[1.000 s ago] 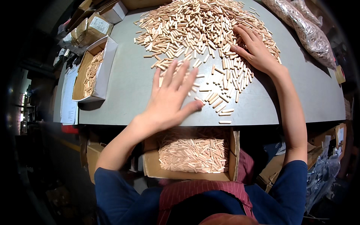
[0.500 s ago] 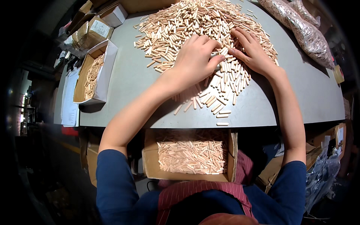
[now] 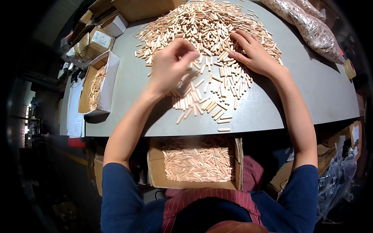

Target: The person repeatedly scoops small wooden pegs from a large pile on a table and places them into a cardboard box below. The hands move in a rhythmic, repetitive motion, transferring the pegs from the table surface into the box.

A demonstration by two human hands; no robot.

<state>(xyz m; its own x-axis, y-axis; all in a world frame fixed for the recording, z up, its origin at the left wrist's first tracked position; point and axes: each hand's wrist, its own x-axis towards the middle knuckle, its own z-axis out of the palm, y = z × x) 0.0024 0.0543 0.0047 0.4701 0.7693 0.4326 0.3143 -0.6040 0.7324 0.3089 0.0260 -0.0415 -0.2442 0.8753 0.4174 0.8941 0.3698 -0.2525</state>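
A large heap of short wooden dowel pins [image 3: 202, 27] covers the far middle of the table, with looser pins [image 3: 233, 79] spread toward the near edge. My left hand [image 3: 171, 70] is above the heap's left side, blurred by motion. Its fingers are curled in toward the thumb; whatever they hold, if anything, cannot be made out. Resting on the heap's right part, my right hand [image 3: 254, 54] has its fingers stretched and apart, touching pins. Below the table's front edge, a cardboard box [image 3: 194, 183] holds many more pins.
At the left of the grey table [image 3: 256, 114] stands a white-sided carton [image 3: 108, 83] partly filled with pins, beside paper sheets [image 3: 75, 112]. Plastic bags of pins [image 3: 307, 29] lie far right, near a tape roll [image 3: 349, 69]. Cardboard boxes [image 3: 91, 42] are stacked far left.
My left hand has pulled away from the right hand, moving left across the heap. A gap has opened among the pins between them. My right hand stays on the heap.
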